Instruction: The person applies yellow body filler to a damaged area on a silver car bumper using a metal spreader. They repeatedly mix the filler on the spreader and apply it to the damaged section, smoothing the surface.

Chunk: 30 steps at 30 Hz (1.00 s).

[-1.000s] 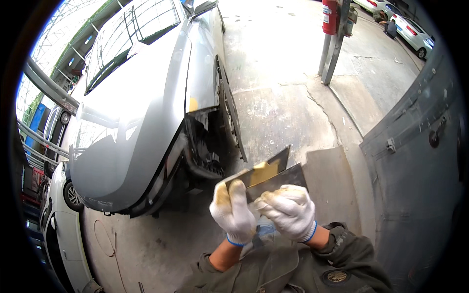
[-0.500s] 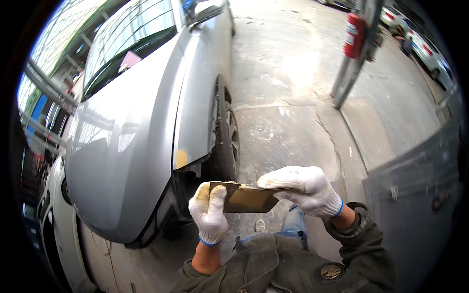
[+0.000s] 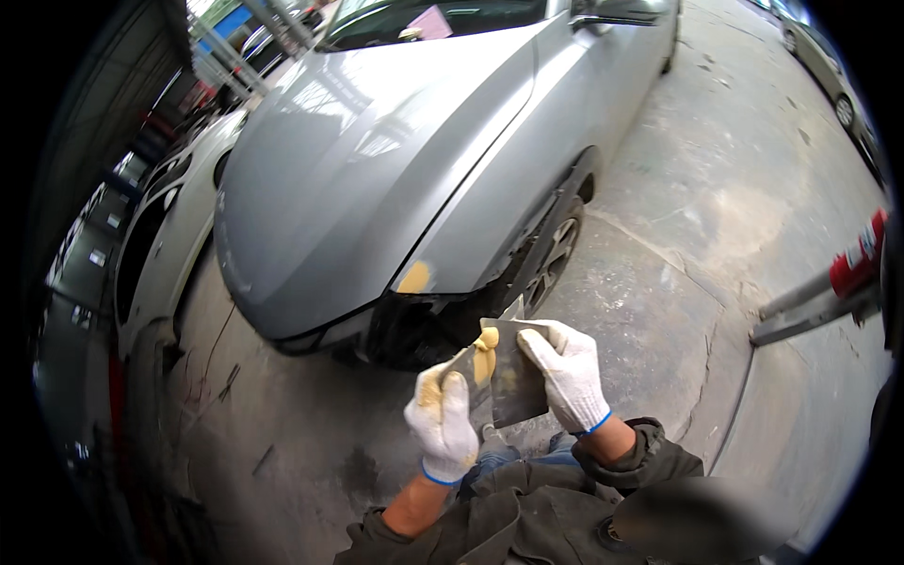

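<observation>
My left hand (image 3: 443,426), in a white knit glove stained yellow at the fingers, pinches a thin metal filler spreader (image 3: 460,363). A lump of yellow body filler (image 3: 485,352) sits at that spreader's edge. Between the thumb and fingers of my gloved right hand (image 3: 571,373) is a wider, dark metal filler spreader (image 3: 516,384). The two spreaders meet at the filler, their faces angled to each other. Just beyond them, a smooth yellow filler patch (image 3: 414,277) covers the front tip of the grey car's fender (image 3: 471,247).
The car's bonnet (image 3: 367,141) fills the upper middle. Below the fender is a dark open gap (image 3: 424,330) without a bumper, beside the front wheel (image 3: 556,254). A pale car (image 3: 174,217) stands at left. A red extinguisher (image 3: 859,254) hangs by a post at right.
My view has swung left, so the car sits nearer the middle. The spreaders have gone from lying almost flat together to standing angled, with the filler lump now showing between them.
</observation>
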Each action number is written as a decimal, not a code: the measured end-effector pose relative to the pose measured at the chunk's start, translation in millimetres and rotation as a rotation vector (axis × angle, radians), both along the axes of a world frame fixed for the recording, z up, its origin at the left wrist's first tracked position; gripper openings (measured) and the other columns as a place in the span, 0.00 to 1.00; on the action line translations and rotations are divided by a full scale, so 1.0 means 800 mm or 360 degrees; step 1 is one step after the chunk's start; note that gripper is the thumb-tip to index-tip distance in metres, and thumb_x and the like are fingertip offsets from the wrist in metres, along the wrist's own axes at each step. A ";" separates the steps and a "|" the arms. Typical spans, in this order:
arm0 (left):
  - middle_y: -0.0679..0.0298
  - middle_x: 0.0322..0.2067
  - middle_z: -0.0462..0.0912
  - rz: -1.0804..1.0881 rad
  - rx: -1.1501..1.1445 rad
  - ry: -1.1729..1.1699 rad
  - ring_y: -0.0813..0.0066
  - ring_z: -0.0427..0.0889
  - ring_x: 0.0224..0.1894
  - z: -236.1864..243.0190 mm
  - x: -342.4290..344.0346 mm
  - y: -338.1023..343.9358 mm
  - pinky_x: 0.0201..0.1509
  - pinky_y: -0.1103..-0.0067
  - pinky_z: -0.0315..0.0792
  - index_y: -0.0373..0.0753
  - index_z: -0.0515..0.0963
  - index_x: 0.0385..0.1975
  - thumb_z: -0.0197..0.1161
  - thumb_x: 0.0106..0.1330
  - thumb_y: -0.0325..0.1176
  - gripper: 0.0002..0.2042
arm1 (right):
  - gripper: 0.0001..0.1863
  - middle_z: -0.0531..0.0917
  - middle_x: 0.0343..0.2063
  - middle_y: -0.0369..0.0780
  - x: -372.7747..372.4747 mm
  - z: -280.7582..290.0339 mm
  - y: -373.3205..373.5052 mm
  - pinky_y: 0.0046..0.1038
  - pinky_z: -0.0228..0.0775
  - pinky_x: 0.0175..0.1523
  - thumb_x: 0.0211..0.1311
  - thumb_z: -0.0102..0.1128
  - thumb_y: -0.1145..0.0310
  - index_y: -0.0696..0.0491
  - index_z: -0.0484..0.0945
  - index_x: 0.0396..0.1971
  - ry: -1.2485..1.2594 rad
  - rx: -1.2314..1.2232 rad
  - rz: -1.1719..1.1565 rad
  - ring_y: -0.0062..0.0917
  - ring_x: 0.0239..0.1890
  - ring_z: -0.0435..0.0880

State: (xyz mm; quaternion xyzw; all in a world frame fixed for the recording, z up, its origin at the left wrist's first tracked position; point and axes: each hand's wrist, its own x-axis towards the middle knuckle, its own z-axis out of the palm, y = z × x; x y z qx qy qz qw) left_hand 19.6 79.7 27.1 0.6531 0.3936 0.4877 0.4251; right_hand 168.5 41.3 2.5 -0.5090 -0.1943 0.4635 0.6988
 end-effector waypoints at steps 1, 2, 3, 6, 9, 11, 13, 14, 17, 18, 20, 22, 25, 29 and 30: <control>0.59 0.29 0.82 0.0059 0.0165 0.0191 0.78 0.80 0.30 -0.007 -0.003 -0.002 0.35 0.77 0.74 0.27 0.77 0.45 0.53 0.72 0.28 0.11 | 0.11 0.85 0.34 0.34 -0.005 0.000 0.005 0.17 0.72 0.42 0.67 0.61 0.71 0.63 0.83 0.43 0.0035 -0.0019 0.0068 0.11 0.35 0.78; 0.58 0.27 0.82 0.0089 0.0220 0.0314 0.73 0.81 0.27 -0.001 -0.006 -0.009 0.33 0.75 0.74 0.28 0.77 0.45 0.53 0.72 0.28 0.11 | 0.11 0.85 0.34 0.34 -0.009 -0.003 0.012 0.17 0.72 0.42 0.68 0.60 0.71 0.63 0.82 0.44 0.0030 -0.0041 0.0115 0.12 0.35 0.78; 0.57 0.24 0.82 0.0112 0.0272 0.0424 0.68 0.82 0.24 0.007 -0.006 -0.014 0.30 0.73 0.74 0.28 0.78 0.45 0.53 0.71 0.28 0.11 | 0.11 0.85 0.34 0.34 -0.013 -0.002 0.020 0.17 0.72 0.41 0.68 0.60 0.71 0.63 0.82 0.44 0.0121 -0.0016 0.0113 0.13 0.35 0.79; 0.57 0.25 0.82 -0.0002 0.0184 0.0692 0.72 0.81 0.28 0.013 -0.030 -0.014 0.36 0.78 0.74 0.31 0.79 0.45 0.53 0.72 0.31 0.12 | 0.12 0.86 0.37 0.38 -0.018 0.011 0.042 0.20 0.75 0.44 0.70 0.56 0.72 0.63 0.78 0.48 0.0269 0.0150 0.0014 0.18 0.36 0.83; 0.51 0.22 0.81 0.0051 0.0097 0.0749 0.54 0.83 0.24 0.014 -0.066 0.002 0.29 0.70 0.74 0.33 0.81 0.42 0.58 0.69 0.29 0.08 | 0.13 0.85 0.43 0.41 -0.007 0.043 0.059 0.23 0.75 0.53 0.72 0.52 0.73 0.63 0.78 0.50 0.0198 0.0597 -0.0048 0.21 0.44 0.83; 0.56 0.21 0.81 0.0152 0.0061 0.0434 0.68 0.81 0.22 0.003 -0.087 0.018 0.29 0.74 0.72 0.33 0.82 0.38 0.59 0.69 0.29 0.07 | 0.13 0.84 0.48 0.46 0.003 0.033 0.062 0.30 0.72 0.62 0.68 0.57 0.77 0.63 0.79 0.50 0.0098 0.0933 0.0455 0.27 0.53 0.82; 0.63 0.21 0.80 0.0198 -0.0115 0.0238 0.81 0.74 0.23 0.003 -0.105 0.034 0.29 0.80 0.69 0.32 0.82 0.38 0.58 0.70 0.28 0.07 | 0.15 0.83 0.52 0.48 0.001 0.027 0.066 0.29 0.69 0.65 0.64 0.60 0.80 0.64 0.80 0.51 0.0192 0.0754 0.1040 0.28 0.56 0.81; 0.65 0.21 0.79 0.0221 -0.0075 0.0187 0.82 0.73 0.24 0.009 -0.109 0.043 0.29 0.80 0.68 0.31 0.82 0.38 0.58 0.70 0.28 0.07 | 0.16 0.83 0.53 0.47 -0.007 0.030 0.069 0.28 0.69 0.64 0.64 0.62 0.79 0.63 0.80 0.52 -0.0108 0.0643 0.1080 0.28 0.56 0.81; 0.67 0.22 0.78 0.0239 -0.0003 0.0115 0.85 0.69 0.25 0.022 -0.125 0.067 0.29 0.82 0.67 0.31 0.82 0.37 0.57 0.71 0.27 0.07 | 0.16 0.86 0.50 0.39 -0.018 0.039 0.082 0.26 0.75 0.56 0.63 0.64 0.75 0.55 0.82 0.51 -0.0739 0.0247 0.1306 0.24 0.49 0.85; 0.67 0.22 0.78 0.0214 0.0005 0.0126 0.85 0.70 0.24 0.020 -0.134 0.074 0.29 0.82 0.67 0.31 0.82 0.37 0.57 0.71 0.27 0.07 | 0.16 0.86 0.48 0.39 -0.024 0.042 0.085 0.26 0.76 0.54 0.61 0.64 0.75 0.54 0.83 0.50 -0.1243 0.0366 0.1168 0.25 0.47 0.85; 0.64 0.21 0.78 0.0193 0.0003 0.0164 0.80 0.72 0.23 0.015 -0.141 0.086 0.29 0.80 0.68 0.31 0.81 0.35 0.57 0.70 0.27 0.07 | 0.16 0.87 0.44 0.37 -0.033 0.047 0.092 0.27 0.77 0.51 0.56 0.64 0.76 0.51 0.84 0.46 -0.2237 0.0598 0.0821 0.26 0.44 0.86; 0.61 0.20 0.78 0.0298 0.0035 0.0225 0.75 0.73 0.22 0.010 -0.140 0.092 0.29 0.78 0.69 0.31 0.80 0.34 0.57 0.70 0.27 0.07 | 0.17 0.85 0.40 0.35 -0.061 0.054 0.099 0.30 0.78 0.46 0.48 0.64 0.74 0.47 0.84 0.41 -0.2650 0.0794 0.0152 0.29 0.42 0.85; 0.55 0.20 0.78 0.0439 0.0042 0.0141 0.67 0.76 0.22 -0.004 -0.131 0.093 0.29 0.74 0.70 0.31 0.78 0.32 0.57 0.71 0.28 0.08 | 0.19 0.83 0.41 0.33 -0.093 0.042 0.087 0.29 0.78 0.43 0.46 0.66 0.72 0.46 0.85 0.42 -0.2769 0.0962 0.0067 0.27 0.41 0.82; 0.54 0.24 0.82 0.0599 -0.0021 -0.0012 0.67 0.80 0.24 0.000 -0.099 0.088 0.31 0.73 0.73 0.30 0.79 0.34 0.55 0.72 0.28 0.08 | 0.20 0.83 0.41 0.33 -0.086 0.027 0.074 0.28 0.77 0.42 0.43 0.67 0.72 0.46 0.85 0.41 -0.2632 0.1037 0.0342 0.28 0.41 0.82; 0.54 0.24 0.82 0.0620 -0.0001 0.0008 0.69 0.80 0.24 -0.003 -0.094 0.085 0.31 0.73 0.73 0.30 0.79 0.34 0.55 0.72 0.28 0.08 | 0.20 0.83 0.41 0.33 -0.079 0.027 0.073 0.28 0.77 0.43 0.42 0.67 0.72 0.46 0.85 0.41 -0.2584 0.1053 0.0354 0.29 0.41 0.82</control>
